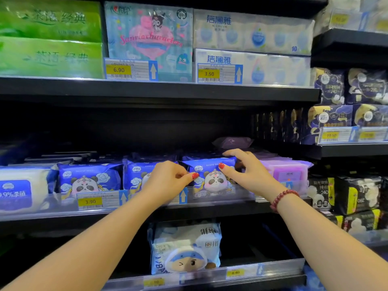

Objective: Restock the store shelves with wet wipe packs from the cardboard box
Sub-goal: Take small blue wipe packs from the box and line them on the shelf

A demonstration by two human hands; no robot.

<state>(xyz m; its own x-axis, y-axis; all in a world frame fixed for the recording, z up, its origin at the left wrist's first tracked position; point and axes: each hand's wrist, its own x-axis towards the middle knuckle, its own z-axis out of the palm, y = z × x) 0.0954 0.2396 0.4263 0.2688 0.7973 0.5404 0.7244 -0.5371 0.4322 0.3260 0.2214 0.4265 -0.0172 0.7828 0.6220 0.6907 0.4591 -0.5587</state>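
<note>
Three blue wet wipe packs with a panda picture stand in a row on the middle shelf [210, 210]: the left pack [90, 179], the middle pack [136, 175] and the right pack [212, 182]. My left hand [170, 180] has curled fingers and pinches the left edge of the right pack, covering part of the middle pack. My right hand [246, 172] grips the same pack, fingers over its top right corner and thumb on its front. The cardboard box is out of view.
Purple packs [287, 171] stand right of my right hand, a white and blue pack [21, 190] at far left. A dark purple pack [231, 142] lies further back. Tissue packs [252, 32] fill the upper shelf. A white cartoon pack [184, 246] stands below. Price tags line the clear rail [90, 201].
</note>
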